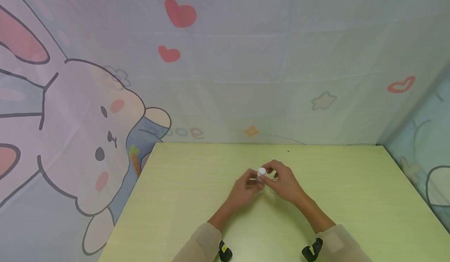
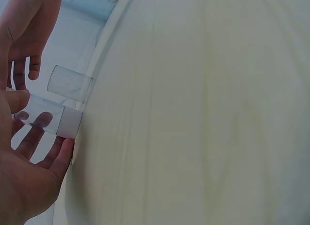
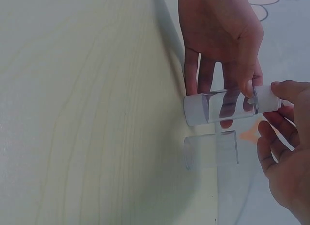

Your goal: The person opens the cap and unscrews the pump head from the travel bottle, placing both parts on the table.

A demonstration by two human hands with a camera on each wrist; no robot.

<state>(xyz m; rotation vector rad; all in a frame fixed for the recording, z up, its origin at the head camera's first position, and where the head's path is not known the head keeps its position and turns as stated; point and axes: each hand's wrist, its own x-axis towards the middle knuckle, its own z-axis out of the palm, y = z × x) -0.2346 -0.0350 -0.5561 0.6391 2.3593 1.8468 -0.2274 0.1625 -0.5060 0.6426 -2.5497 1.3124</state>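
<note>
A clear cylindrical bottle (image 3: 194, 110) with a white base stands upright on the table, between my two hands. My left hand (image 1: 244, 189) grips its clear body, fingers round one side and thumb in front. At the top, my right hand (image 1: 284, 182) pinches the bottle's white top (image 3: 265, 100) between thumb and fingers. Close beside the bottle, apart from it, stands a clear open-ended cap (image 3: 211, 151), which also shows in the left wrist view as a see-through cylinder (image 2: 70, 83). In the head view the hands mostly hide the bottle's body.
The pale wood-grain table (image 1: 175, 199) reaches back to a cloth backdrop (image 1: 246, 78) printed with hearts and a rabbit. A small dark speck (image 1: 288, 151) lies near the table's back edge. Black wrist devices (image 1: 225, 251) sit by both sleeves.
</note>
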